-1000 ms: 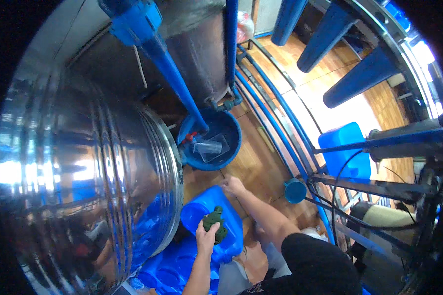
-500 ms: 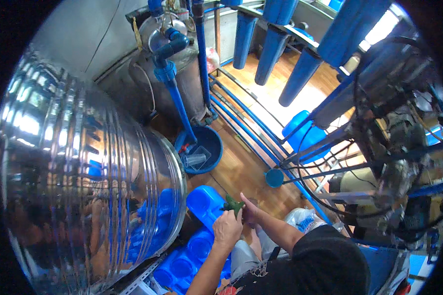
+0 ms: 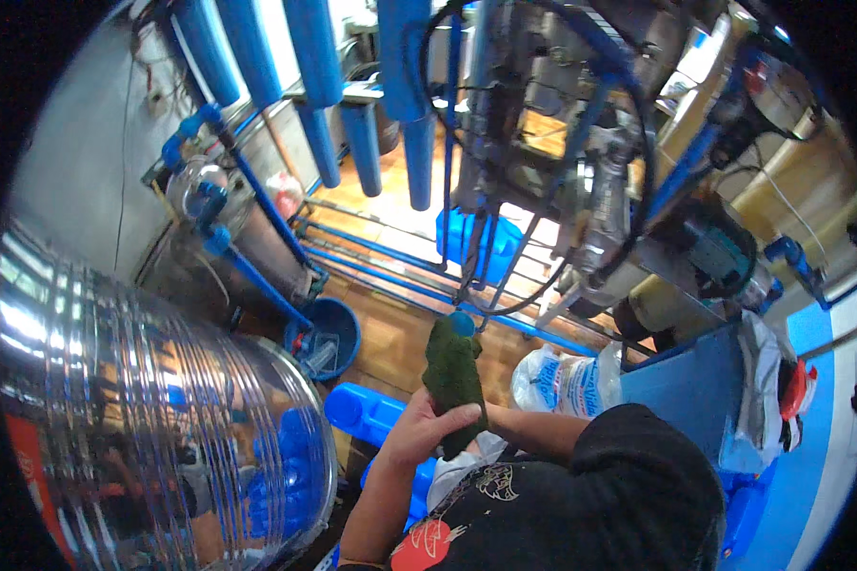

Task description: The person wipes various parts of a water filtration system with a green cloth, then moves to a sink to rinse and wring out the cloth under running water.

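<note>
Left hand (image 3: 423, 424) clasps green pad (image 3: 452, 366), thumb across; right hand (image 3: 494, 418) mostly hidden, grip unclear.

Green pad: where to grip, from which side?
I'd pinch the green pad by its exposed upper half, across its width, coming from the far left. It's longer than wide; the left hand grips the lower part, thumb across its face, and the right forearm comes in from the right. The right hand is hidden.

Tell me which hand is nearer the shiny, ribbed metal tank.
Left. The left hand grips a dark green, rough pad right of the tank; the right forearm lies farther right, its hand hidden behind the pad.
</note>
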Demonstrator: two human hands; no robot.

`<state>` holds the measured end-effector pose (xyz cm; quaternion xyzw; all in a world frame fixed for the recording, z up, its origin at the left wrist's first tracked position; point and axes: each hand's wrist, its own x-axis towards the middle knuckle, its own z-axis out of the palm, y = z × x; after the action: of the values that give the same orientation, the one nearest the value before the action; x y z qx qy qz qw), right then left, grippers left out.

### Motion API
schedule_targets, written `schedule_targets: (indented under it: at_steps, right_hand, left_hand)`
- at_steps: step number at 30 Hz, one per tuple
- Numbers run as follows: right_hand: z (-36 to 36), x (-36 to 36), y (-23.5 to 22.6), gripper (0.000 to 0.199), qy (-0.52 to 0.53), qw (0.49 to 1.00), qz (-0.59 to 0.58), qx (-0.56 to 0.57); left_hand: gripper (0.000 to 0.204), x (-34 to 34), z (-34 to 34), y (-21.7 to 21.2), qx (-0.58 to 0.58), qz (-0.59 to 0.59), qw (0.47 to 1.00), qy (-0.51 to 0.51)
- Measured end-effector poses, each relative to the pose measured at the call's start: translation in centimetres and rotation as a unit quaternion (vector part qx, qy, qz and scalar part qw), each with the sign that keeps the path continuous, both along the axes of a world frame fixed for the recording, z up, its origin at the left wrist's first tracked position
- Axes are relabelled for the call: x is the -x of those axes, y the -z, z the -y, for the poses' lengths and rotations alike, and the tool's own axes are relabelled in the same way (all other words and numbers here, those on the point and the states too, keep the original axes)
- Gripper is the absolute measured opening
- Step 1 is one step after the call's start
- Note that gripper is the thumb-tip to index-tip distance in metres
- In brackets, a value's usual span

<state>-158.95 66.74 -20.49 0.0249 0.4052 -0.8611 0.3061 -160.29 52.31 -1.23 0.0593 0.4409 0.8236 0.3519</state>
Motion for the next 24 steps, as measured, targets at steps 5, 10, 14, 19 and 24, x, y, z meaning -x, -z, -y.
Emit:
schedule_targets:
  at_steps: [5, 10, 14, 19, 24]
  right_hand:
    - [-4.4, -2.5, -3.0, 0.076, 0.07, 0.994, 0.005, 0.078]
    - [-11.9, -6.5, -4.5, 0.084, 0.074, 0.94, 0.137, 0.303]
    - [-19.1, -12.9, -7.3, 0.064, 0.187, 0.936, 0.19, 0.229]
    - [-27.7, -20.8, -6.4, 0.05, 0.274, 0.928, 0.192, 0.162]
    - [-32.2, -26.1, -2.9, 0.044, 0.393, 0.864, 0.235, 0.21]
  left_hand:
    - [0.042, -1.5, -5.5, 0.8, 0.045, -0.026, 0.993, 0.107]
    - [0.042, -3.1, -10.8, 3.3, 0.101, -0.05, 0.983, 0.148]
    - [0.029, -3.8, -13.9, 6.7, 0.182, -0.088, 0.97, 0.138]
    - [0.054, -4.4, -16.4, 14.2, 0.471, -0.14, 0.844, 0.216]
    - [0.073, -7.2, -20.1, 20.0, 0.541, -0.397, 0.66, 0.337]
